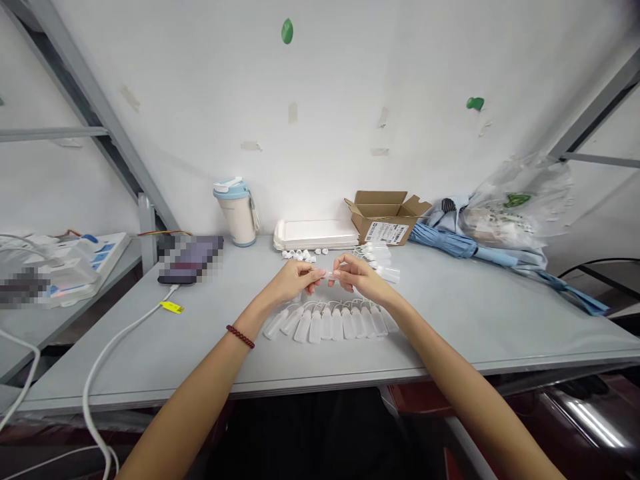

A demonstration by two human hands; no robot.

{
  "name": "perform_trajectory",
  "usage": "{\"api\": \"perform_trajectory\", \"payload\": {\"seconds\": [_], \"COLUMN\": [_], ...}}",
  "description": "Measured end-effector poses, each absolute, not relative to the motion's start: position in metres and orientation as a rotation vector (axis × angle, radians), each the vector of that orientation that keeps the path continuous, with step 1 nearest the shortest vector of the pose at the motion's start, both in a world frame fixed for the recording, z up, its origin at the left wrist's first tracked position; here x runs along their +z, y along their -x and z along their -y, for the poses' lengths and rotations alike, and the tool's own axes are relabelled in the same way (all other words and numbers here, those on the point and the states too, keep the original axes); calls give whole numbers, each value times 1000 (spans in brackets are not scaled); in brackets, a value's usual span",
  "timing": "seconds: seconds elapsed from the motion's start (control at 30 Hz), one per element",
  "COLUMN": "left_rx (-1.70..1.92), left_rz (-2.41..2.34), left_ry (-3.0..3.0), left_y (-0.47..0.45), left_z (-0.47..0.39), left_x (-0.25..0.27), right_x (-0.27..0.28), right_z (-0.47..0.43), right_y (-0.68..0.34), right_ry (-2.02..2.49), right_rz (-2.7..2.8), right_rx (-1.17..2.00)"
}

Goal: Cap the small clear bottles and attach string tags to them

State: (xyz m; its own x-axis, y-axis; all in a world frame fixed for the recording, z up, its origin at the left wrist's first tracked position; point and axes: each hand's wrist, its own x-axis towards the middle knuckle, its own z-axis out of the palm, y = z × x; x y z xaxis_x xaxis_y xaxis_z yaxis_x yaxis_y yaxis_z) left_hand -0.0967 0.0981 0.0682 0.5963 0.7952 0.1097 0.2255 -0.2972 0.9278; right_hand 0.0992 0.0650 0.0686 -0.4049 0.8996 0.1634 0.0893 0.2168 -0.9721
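Note:
Above the middle of the table, my left hand (pixel 296 280) and my right hand (pixel 361 277) face each other with closed, pinching fingertips. Between them is a small translucent piece (pixel 329 275), gripped from both sides; its exact kind is too small to tell. Below the hands lies a row of several small translucent plastic bottles (pixel 326 325) with thin white cords at their tops. More such bottles (pixel 389 273) lie beyond my right hand. Several small white caps (pixel 300 255) are scattered just past my left hand.
A stack of white trays (pixel 317 235) and an open cardboard box (pixel 387 223) stand by the wall. A cup (pixel 237 212) and a phone (pixel 193 260) with a white cable (pixel 133 327) are at left. A blue umbrella (pixel 445 240) and a plastic bag (pixel 515 207) lie right.

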Motion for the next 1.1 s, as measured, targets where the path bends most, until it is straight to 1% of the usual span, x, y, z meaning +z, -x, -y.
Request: {"api": "perform_trajectory", "payload": {"seconds": [0.23, 0.57, 0.8, 1.0, 1.1], "left_rx": [745, 767, 759, 775, 817], "left_rz": [-791, -870, -842, -851, -855], "left_ry": [-1877, -1841, -1928, -1937, -1897], "left_y": [95, 93, 95, 94, 91], "left_z": [-94, -95, -96, -92, -91], "left_x": [70, 68, 67, 71, 71], "right_x": [68, 70, 71, 72, 70], "right_z": [-64, -64, -60, -61, -64], "right_y": [-98, -97, -96, -97, -98], "right_ry": [1019, 1027, 1082, 1047, 1035], "right_rz": [1623, 1650, 1582, 1546, 1518], "right_rx": [1382, 1315, 1357, 1452, 1410]}}
